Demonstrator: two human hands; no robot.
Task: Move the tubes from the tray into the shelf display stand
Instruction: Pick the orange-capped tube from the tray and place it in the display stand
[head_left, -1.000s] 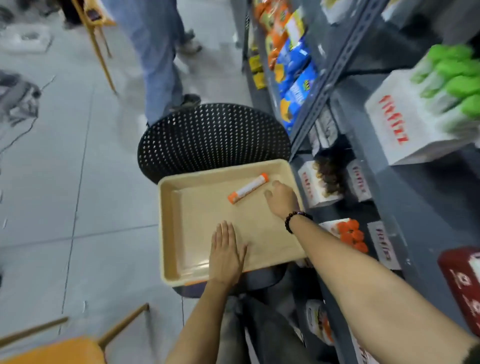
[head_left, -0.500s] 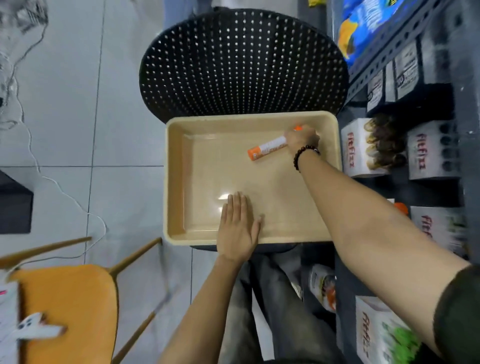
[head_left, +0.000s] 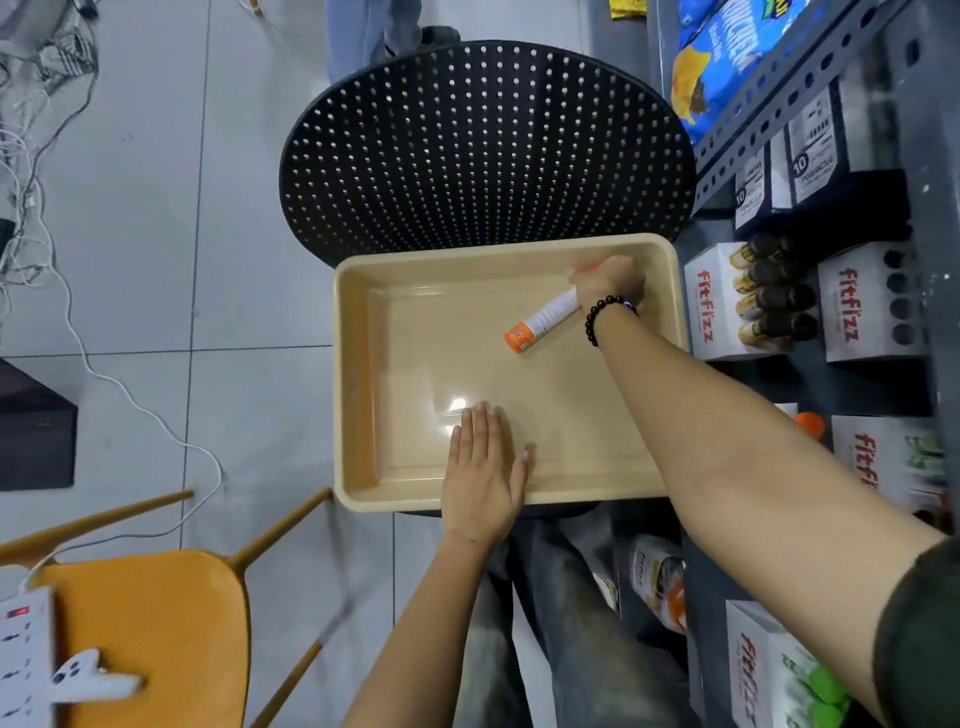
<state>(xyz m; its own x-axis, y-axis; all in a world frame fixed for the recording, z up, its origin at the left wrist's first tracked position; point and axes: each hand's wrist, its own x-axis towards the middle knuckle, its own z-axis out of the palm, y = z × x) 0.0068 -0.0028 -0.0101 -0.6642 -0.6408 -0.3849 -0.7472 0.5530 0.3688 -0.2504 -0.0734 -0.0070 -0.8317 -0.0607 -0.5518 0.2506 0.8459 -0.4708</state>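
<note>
A beige tray rests on a black perforated chair, seen from above. The right hand, with a dark bead bracelet at the wrist, is at the tray's 1 o'clock corner, its fingers closed around the upper end of a white tube. The tube's orange lower end points toward 7 o'clock, and whether it touches the tray floor cannot be told. The left hand lies flat with fingers spread slightly, palm down across the tray's near rim at 6 o'clock, holding nothing.

At 3 o'clock, just beside the tray, a grey metal shelf carries white display boxes. One box holds dark-capped tubes; the box next to it shows round empty holes. A blue snack bag sits at 1 o'clock. A box with green-capped tubes is at 5 o'clock. The right forearm crosses between the tray and the lower boxes.

At 8 o'clock stands an orange chair, and white cables trail over the tiled floor at 9 o'clock.
</note>
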